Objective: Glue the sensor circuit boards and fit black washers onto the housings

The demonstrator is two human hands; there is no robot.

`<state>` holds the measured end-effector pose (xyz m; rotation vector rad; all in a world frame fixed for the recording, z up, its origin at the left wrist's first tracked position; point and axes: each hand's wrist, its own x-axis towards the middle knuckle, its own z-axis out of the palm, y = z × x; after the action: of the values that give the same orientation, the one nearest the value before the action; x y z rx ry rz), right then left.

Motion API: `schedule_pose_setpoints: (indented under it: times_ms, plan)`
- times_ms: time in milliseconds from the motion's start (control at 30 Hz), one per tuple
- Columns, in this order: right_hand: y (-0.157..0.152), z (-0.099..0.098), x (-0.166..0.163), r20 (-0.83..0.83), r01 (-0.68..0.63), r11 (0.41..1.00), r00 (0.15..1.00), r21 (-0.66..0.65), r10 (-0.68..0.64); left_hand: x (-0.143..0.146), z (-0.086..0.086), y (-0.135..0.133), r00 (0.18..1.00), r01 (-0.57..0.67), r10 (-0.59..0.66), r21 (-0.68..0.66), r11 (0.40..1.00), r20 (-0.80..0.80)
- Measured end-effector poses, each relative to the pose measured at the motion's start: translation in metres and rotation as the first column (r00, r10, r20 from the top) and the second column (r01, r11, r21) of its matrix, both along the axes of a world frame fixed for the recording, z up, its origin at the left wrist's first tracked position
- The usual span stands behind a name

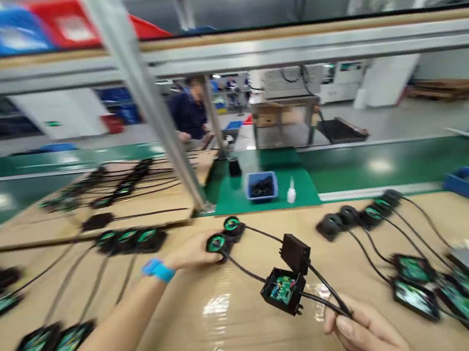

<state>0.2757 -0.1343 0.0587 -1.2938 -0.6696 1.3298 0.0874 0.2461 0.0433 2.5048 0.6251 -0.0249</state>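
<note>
My left hand, with a blue band at the wrist, closes on a round black housing with a green ring inside. A second round housing touches it just behind. Thin cables run from these to two square black boxes. One box faces up and shows a green circuit board; the other box shows only its plain black side. My right hand pinches the black cables that leave the boxes, which hang tilted above the cardboard surface.
Cardboard covers the bench. More round housings and open boxes lie right; similar boxes lie left. A blue bin and white bottle stand behind. A slanted metal post rises left of centre. A person is across.
</note>
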Motion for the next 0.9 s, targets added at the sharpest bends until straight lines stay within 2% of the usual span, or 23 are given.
schedule_pose_setpoints:
  times_ms: [100,200,300,433,533,600,667,767,900]
  plan:
    - [-0.033,0.005,0.032,0.056,0.100,0.995,0.993,-0.008,-0.100,0.022,-0.012,-0.021,0.997,0.054,-0.051,-0.054,0.997,0.059]
    - [-0.057,0.001,0.060,0.104,0.255,0.966,0.963,-0.037,-0.250,0.042,-0.026,-0.043,0.990,0.113,-0.104,-0.096,0.989,0.093]
    - [-0.072,-0.009,0.076,0.200,0.362,0.929,0.919,-0.083,-0.340,0.057,-0.040,-0.051,0.980,0.102,-0.062,-0.213,0.972,0.190]
    - [-0.077,-0.022,0.079,0.455,0.333,0.932,0.858,-0.142,-0.238,0.082,-0.053,-0.045,0.923,0.093,0.085,-0.431,0.897,0.376]
    - [-0.079,-0.027,0.080,0.569,0.348,0.925,0.796,-0.150,-0.207,0.103,-0.051,-0.049,0.913,0.198,0.065,-0.576,0.793,0.404]
    - [-0.083,-0.030,0.085,0.706,0.401,0.908,0.678,-0.120,-0.206,0.113,-0.047,-0.061,0.919,0.219,0.073,-0.656,0.722,0.387]
    - [-0.088,-0.036,0.095,0.856,0.454,0.887,0.487,-0.082,-0.170,0.119,-0.045,-0.077,0.919,0.181,0.125,-0.684,0.707,0.373]
    - [-0.093,-0.051,0.112,0.969,0.497,0.868,0.212,0.002,-0.124,0.119,-0.050,-0.105,0.890,0.093,0.235,-0.661,0.744,0.390]
    - [-0.099,-0.074,0.126,0.989,0.448,0.883,-0.012,0.137,-0.148,0.109,-0.054,-0.131,0.862,0.008,0.270,-0.545,0.838,0.428]
